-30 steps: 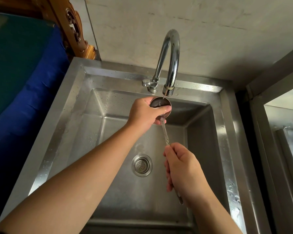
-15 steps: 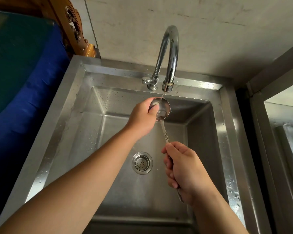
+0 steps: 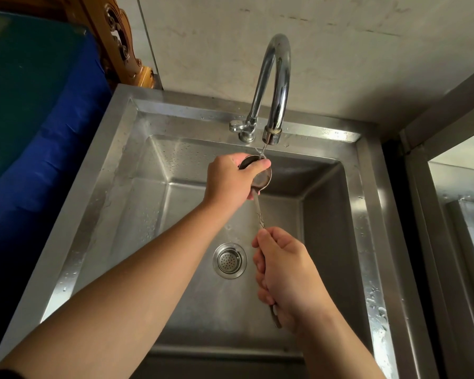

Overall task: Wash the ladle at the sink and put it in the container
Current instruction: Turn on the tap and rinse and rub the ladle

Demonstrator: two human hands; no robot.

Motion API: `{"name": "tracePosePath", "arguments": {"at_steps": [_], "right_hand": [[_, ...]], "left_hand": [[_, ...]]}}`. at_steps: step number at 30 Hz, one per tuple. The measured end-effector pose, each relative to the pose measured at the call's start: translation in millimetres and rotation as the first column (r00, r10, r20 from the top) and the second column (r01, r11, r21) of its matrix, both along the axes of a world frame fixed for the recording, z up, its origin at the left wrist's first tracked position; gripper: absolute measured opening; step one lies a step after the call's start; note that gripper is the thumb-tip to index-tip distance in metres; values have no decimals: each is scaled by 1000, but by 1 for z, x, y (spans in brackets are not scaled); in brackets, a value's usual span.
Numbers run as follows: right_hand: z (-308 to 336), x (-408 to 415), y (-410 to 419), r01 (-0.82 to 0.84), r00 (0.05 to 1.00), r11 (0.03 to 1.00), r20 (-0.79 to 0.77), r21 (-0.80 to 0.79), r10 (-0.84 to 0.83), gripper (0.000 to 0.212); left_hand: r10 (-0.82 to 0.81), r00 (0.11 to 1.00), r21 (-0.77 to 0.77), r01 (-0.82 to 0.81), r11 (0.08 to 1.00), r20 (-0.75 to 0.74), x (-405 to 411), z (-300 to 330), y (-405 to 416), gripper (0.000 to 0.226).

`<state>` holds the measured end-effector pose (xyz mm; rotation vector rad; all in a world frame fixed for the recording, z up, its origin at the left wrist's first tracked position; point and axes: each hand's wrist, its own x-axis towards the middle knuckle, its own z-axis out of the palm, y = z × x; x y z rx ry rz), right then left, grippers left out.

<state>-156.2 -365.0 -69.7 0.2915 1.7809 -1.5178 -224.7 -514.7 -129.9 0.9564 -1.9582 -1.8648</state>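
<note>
Mid-wash: ladle [image 3: 261, 178] bowl under the faucet [image 3: 274, 86] trickle.
Left hand [image 3: 230, 180] grips the bowl, right hand [image 3: 288, 274] grips the handle; next up, probably finish rinsing, then find the container, not in view.

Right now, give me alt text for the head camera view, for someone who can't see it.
Two bare hands wash a metal ladle under a thin stream from the faucet: the left hand grips its bowl, the right hand grips its handle. Below them lie a steel sink and its drain strainer.

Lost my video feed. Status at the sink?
Left hand grips ladle bowl under faucet trickle. Right hand grips handle. Over sink. Nothing in the way.
</note>
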Motion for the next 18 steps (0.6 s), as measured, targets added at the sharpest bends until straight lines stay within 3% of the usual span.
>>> {"name": "tracePosePath", "arguments": {"at_steps": [3,7,9,12,14,18], "right_hand": [[2,-3,3,18,1000,1000,5,-16,-18,32],[2,-10,7,29,999,999,32,-28,-28,28],[1,-12,7,34,999,999,44,-32,-32,27],[-2,-10,6,27,998,999,54,-28,-26,27],[-3,-6,4,24,998,999,66,-28,-22,27],[-4,0,-1,20,999,1000,42,3,-20,28]], "left_hand": [[-65,998,-184,68,981,26,2,2,-1,26],[-161,986,-222,164,961,33,1,-3,-5,22],[-194,981,-67,194,979,-1,2,-5,-6,24],[-161,983,251,179,951,-93,5,-6,-7,49],[-121,991,280,133,951,-59,6,-7,-10,47],[-46,997,163,35,986,60,6,0,-9,39]]}}
